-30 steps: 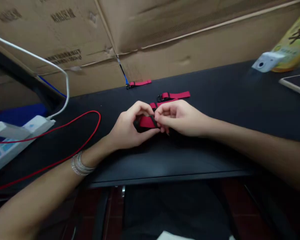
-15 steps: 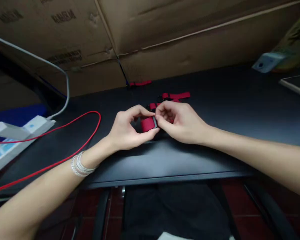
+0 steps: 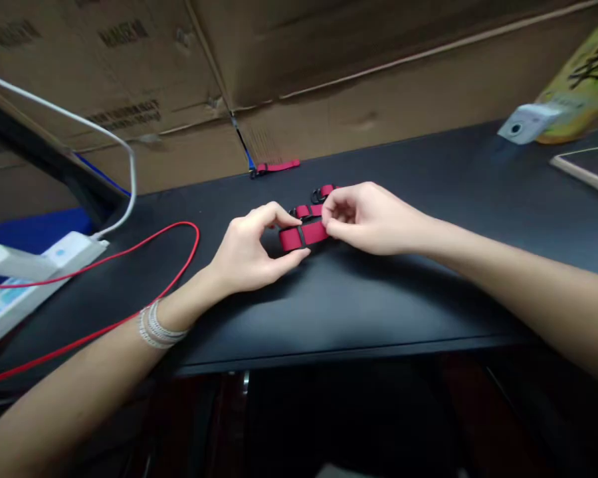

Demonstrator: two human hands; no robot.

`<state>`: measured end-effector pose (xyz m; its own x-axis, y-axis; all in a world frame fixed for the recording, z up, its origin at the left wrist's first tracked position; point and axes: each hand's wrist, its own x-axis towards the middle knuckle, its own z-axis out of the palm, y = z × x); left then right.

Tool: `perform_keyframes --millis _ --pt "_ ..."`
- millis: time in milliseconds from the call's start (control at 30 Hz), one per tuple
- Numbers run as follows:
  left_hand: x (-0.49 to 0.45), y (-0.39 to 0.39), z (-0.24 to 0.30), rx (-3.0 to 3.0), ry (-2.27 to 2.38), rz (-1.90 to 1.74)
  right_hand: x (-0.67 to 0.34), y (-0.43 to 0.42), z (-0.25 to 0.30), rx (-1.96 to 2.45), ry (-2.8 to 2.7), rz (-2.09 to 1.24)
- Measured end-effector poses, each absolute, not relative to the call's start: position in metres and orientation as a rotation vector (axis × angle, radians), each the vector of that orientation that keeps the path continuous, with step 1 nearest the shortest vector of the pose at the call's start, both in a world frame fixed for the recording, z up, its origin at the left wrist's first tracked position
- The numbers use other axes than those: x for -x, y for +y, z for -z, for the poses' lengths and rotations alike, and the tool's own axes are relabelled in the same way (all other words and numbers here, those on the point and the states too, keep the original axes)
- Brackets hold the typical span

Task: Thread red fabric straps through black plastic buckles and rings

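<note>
A short red strap (image 3: 303,235) with a dark buckle is pinched between both my hands just above the black table (image 3: 428,199). My left hand (image 3: 249,255) grips its left end with thumb and fingers closed. My right hand (image 3: 373,219) holds the right end, fingers curled around it. Just behind the hands lie more red straps (image 3: 311,202) with black rings. Another red strap (image 3: 275,166) lies at the table's back edge by the cardboard. Silver bangles sit on my left wrist.
Cardboard boxes (image 3: 329,79) wall off the back. A red cable (image 3: 144,265) loops over the table's left part, beside a white power strip (image 3: 30,272) and white cord. At the far right stand a small white device (image 3: 525,123), a yellow-green packet and a tablet edge (image 3: 588,166).
Both hands have moved the red strap slightly away from me and up the table. The strap is now stretched out longer between the hands, and the right hand has shifted rightward.
</note>
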<state>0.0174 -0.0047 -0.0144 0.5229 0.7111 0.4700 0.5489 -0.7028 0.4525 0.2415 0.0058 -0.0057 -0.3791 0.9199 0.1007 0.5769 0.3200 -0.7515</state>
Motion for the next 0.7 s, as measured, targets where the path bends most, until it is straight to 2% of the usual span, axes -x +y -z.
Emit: perform_keyframes --millis 167,400,700 --pt "-0.016 -0.003 0.015 -2.48 1.027 -0.873 -0.244 0.01 0.011 1.239 -1.994 -0.801" --pt "-0.015 0.002 0.016 -2.536 1.189 -0.562 -0.261 0.027 0.006 1.549 -1.911 -0.438" --pt "-0.011 0.011 0.02 -2.557 1.262 -0.478 -0.266 0.034 0.018 1.711 -2.132 -0.295"
